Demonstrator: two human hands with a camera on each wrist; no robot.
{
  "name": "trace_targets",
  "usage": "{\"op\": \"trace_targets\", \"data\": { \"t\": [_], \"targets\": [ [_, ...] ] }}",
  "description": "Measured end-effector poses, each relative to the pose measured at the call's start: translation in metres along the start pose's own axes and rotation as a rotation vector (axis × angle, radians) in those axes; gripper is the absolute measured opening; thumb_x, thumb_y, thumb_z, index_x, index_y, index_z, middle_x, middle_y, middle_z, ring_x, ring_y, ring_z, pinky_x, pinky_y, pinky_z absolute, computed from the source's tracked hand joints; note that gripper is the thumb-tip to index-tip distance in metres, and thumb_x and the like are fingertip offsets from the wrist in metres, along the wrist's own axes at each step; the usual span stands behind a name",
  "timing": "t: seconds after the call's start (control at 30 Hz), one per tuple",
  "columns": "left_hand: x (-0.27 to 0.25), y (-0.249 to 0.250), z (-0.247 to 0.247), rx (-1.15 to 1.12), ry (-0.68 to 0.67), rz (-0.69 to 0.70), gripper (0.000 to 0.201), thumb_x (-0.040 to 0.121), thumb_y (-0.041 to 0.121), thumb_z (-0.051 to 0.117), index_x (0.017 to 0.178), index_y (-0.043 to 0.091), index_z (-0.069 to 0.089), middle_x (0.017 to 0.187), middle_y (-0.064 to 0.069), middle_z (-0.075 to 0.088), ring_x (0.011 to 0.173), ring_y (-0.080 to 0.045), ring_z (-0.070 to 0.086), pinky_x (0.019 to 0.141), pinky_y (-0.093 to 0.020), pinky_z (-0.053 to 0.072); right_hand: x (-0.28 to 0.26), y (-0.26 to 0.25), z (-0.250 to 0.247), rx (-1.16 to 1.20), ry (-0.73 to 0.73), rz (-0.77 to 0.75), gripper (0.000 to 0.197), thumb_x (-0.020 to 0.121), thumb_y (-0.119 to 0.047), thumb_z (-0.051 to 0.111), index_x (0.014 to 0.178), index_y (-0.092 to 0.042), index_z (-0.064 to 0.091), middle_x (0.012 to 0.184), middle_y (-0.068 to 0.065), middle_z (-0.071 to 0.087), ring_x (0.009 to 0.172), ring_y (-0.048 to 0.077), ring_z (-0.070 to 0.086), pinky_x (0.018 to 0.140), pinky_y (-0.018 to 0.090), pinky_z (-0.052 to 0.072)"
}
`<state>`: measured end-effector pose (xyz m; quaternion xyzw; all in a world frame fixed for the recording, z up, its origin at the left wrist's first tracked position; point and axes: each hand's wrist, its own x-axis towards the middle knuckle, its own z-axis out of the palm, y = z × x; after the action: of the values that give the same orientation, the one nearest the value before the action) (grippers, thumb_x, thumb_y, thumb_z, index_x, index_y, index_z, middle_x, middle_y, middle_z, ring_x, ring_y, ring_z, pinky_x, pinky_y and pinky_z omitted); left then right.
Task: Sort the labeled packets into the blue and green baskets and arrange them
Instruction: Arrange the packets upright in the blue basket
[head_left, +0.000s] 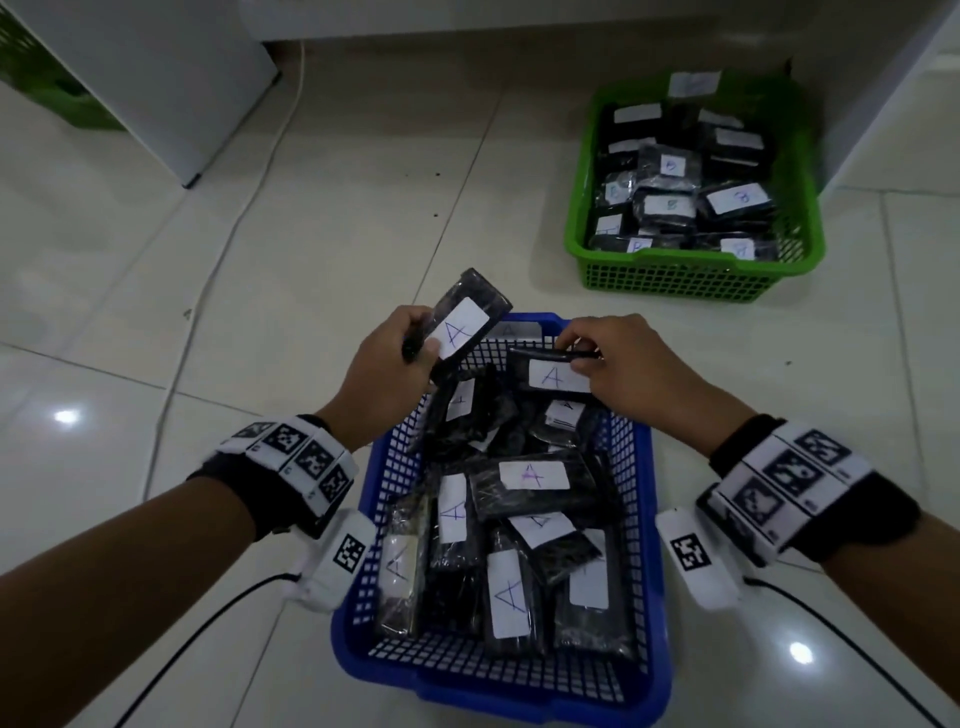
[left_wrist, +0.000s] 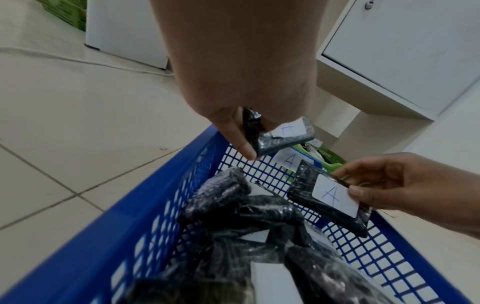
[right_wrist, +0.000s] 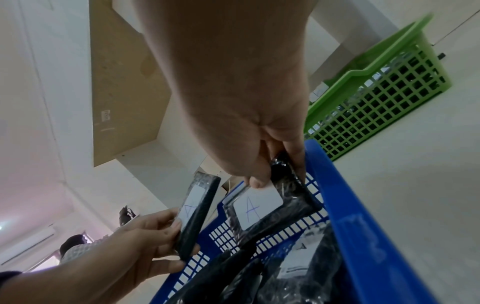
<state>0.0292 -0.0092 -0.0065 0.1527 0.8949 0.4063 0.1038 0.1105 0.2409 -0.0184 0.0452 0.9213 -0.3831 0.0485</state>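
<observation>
A blue basket on the floor in front of me holds several black packets with white "A" labels. My left hand grips one "A" packet tilted above the basket's far left corner. My right hand pinches a second "A" packet at the basket's far end, just above the pile. In the left wrist view, the left hand's packet is above the blue rim and the right hand's packet sits lower right. A green basket with "B" packets stands far right.
White cabinets stand at the back left and along the right edge. A pale cable runs across the tiled floor left of the baskets. Another green crate sits at the far left corner.
</observation>
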Motion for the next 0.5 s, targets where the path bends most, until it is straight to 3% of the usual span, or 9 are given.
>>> {"op": "trace_targets", "data": {
  "t": [0.1,0.2,0.3,0.37,0.4,0.47,0.5],
  "targets": [
    [0.0,-0.001,0.002,0.039,-0.023,0.038,0.029,0.099,0.018,0.04,0.124,0.02,0.056,0.108,-0.004,0.063,0.097,-0.024,0.061,0.086,-0.05,0.054,-0.001,0.001,0.004,0.016,-0.056,0.015,0.027,0.093,0.0,0.059,0.114,-0.015,0.067,0.108,0.007,0.065,0.093,0.015,0.058,0.079,0.025,0.041],
    [-0.005,0.002,0.006,-0.065,-0.077,-0.032,0.025,0.097,0.017,0.041,0.112,0.014,0.061,0.107,-0.008,0.064,0.098,-0.027,0.061,0.089,-0.054,0.052,-0.002,-0.001,0.012,0.016,-0.091,0.012,0.025,0.096,-0.005,0.056,0.117,-0.017,0.066,0.109,0.003,0.067,0.096,0.012,0.06,0.083,0.026,0.046],
    [-0.012,0.001,0.009,-0.053,-0.171,-0.065,0.033,0.097,0.043,0.045,0.105,0.015,0.059,0.103,-0.007,0.063,0.094,-0.026,0.063,0.087,-0.057,0.052,-0.002,-0.004,0.014,-0.106,-0.204,0.019,0.024,0.099,-0.015,0.054,0.12,-0.019,0.066,0.108,0.001,0.067,0.09,0.011,0.06,0.081,0.028,0.048],
    [-0.013,-0.003,0.01,-0.003,-0.221,-0.043,0.051,0.086,0.065,0.055,0.108,0.019,0.054,0.11,-0.002,0.057,0.098,-0.019,0.062,0.085,-0.048,0.056,-0.004,-0.007,0.014,-0.254,-0.31,-0.004,0.024,0.099,-0.027,0.054,0.119,-0.023,0.067,0.115,0.0,0.068,0.1,0.018,0.062,0.093,0.039,0.049],
    [-0.013,-0.005,0.009,0.026,-0.243,-0.029,0.058,0.079,0.068,0.063,0.11,0.021,0.05,0.113,0.002,0.052,0.1,-0.014,0.059,0.083,-0.04,0.057,-0.004,-0.009,0.016,-0.307,-0.34,-0.014,0.025,0.099,-0.034,0.054,0.116,-0.025,0.069,0.114,-0.002,0.068,0.103,0.019,0.062,0.098,0.044,0.046],
    [-0.013,-0.009,0.007,0.223,-0.263,0.055,0.061,0.076,0.055,0.077,0.114,0.019,0.046,0.114,0.004,0.043,0.099,-0.011,0.055,0.079,-0.029,0.054,-0.004,-0.008,0.019,-0.336,-0.347,-0.014,0.027,0.098,-0.042,0.052,0.11,-0.027,0.071,0.109,-0.004,0.069,0.103,0.02,0.062,0.098,0.048,0.046],
    [-0.012,-0.012,0.004,0.381,-0.242,0.131,0.058,0.078,0.048,0.079,0.115,0.017,0.046,0.113,0.003,0.043,0.095,-0.014,0.057,0.076,-0.031,0.054,-0.002,-0.008,0.021,-0.323,-0.342,-0.012,0.027,0.098,-0.043,0.052,0.108,-0.026,0.071,0.106,-0.003,0.068,0.1,0.02,0.062,0.095,0.047,0.048]
  ]
}}
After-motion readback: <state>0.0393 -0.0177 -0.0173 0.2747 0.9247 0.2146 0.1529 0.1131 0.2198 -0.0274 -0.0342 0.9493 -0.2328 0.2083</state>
